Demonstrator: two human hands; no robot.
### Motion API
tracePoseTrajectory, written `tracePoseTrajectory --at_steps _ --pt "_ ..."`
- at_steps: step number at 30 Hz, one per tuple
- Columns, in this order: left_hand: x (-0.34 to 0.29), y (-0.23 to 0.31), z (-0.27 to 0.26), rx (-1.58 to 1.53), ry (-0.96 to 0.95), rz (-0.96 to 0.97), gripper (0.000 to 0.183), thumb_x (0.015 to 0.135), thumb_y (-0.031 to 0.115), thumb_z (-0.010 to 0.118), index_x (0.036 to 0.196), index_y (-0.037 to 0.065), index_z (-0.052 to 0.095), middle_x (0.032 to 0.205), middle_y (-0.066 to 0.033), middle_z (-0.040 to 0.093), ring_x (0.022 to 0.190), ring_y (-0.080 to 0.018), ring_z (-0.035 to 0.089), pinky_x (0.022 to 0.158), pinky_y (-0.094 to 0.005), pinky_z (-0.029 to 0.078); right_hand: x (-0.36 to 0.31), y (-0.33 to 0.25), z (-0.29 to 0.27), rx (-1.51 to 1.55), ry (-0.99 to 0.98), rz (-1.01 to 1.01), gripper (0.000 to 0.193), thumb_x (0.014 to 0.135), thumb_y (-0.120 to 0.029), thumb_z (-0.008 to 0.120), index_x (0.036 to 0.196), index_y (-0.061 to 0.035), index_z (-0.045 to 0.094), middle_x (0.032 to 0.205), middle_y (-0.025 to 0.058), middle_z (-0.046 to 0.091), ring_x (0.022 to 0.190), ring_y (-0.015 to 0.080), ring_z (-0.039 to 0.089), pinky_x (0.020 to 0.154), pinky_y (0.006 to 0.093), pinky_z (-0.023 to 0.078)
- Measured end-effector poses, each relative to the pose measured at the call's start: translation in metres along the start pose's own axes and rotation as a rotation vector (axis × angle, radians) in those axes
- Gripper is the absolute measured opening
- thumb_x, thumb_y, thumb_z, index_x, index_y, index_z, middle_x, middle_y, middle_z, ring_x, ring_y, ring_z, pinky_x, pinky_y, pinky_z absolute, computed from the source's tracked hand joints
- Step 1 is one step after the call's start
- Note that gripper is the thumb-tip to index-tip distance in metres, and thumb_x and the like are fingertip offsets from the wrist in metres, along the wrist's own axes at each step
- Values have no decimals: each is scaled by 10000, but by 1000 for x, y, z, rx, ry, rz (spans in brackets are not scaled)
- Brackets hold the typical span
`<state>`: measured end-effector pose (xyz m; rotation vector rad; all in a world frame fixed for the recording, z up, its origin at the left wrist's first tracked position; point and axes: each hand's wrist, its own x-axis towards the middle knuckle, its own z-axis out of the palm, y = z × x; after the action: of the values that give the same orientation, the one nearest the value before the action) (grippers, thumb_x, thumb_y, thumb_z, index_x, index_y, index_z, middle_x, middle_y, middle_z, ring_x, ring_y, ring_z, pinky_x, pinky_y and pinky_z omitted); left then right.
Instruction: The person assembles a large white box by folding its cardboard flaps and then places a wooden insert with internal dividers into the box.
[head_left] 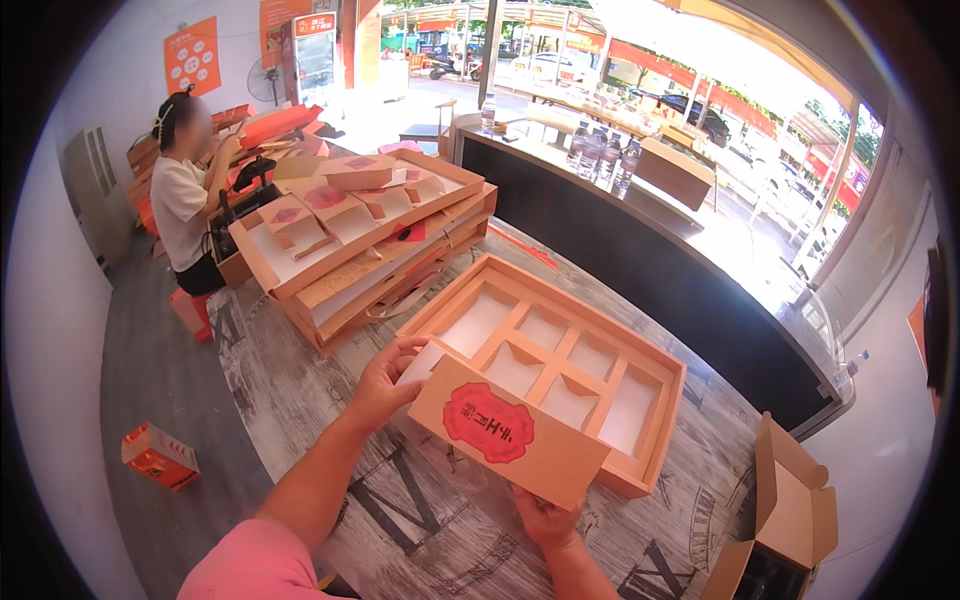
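Floor carton: I pick up an orange-and-white carton on the grey floor, lower left.
Co-worker: a person in a white top sits on a red stool beyond the table, which has a grey wood-look surface with dark printed marks.
Stack: brown trays piled askew on the table, the top one holding small boxes, some with red labels.
Left hand: I see the left hand pinching the long brown box at its left end, beside a white flap.
Box: lifted over the near side of the divided tray, tilted down to the right, red label facing up; contact with the tray I cannot tell.
Right hand: the right hand grips the box's lower edge near its right end, thumb in front, other fingers mostly hidden.
Divided tray: the divided tray rests on the table, white-bottomed, two long compartments flanking four smaller ones.
Bottles: clear bottles stand behind a black panel.
Open carton: a brown carton, flaps up, dark inside, far right.
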<state>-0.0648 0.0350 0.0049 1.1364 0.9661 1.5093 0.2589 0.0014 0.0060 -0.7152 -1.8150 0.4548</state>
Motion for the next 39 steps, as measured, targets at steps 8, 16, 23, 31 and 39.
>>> tracePoseTrajectory --at_steps 8,16,23,31,39 --pt "2 5 1 -585 58 -307 522 1026 183 697 1503 83 509 1343 -94 665 1208 -198 671 1014 -349 562 -11 -1 -1 85 41 73 214 876 -61 739 1082 -32 787 1092 149 762 1014 352 721 895 426 544" --pt "-2 -5 20 559 247 246 483 941 5 662 1413 91 609 1388 -100 638 1234 -241 664 997 -369 547 -35 24 2 76 118 118 244 1031 -96 609 1206 46 701 1084 98 726 935 207 660 844 332 508" --pt "-1 8 10 1112 11 774 465 793 -24 684 1236 117 695 1291 -88 713 1241 -272 672 1256 -543 263 -31 28 3 65 164 109 261 1068 -109 583 1246 63 667 1171 107 667 1009 198 610 894 324 483" --pt "-11 16 23 772 -185 470 515 787 73 729 1298 94 667 1279 -68 714 1271 -266 645 1290 -625 104 -34 29 3 206 184 177 308 1102 -153 563 1317 54 642 1323 121 616 1189 227 602 1025 343 468" --pt "-7 10 18 703 -180 461 534 797 49 802 1312 86 665 1157 -76 699 1102 -222 668 1126 -461 413 -42 47 7 148 199 145 347 1118 -194 543 1363 40 617 1336 138 590 1001 257 732 874 365 598"
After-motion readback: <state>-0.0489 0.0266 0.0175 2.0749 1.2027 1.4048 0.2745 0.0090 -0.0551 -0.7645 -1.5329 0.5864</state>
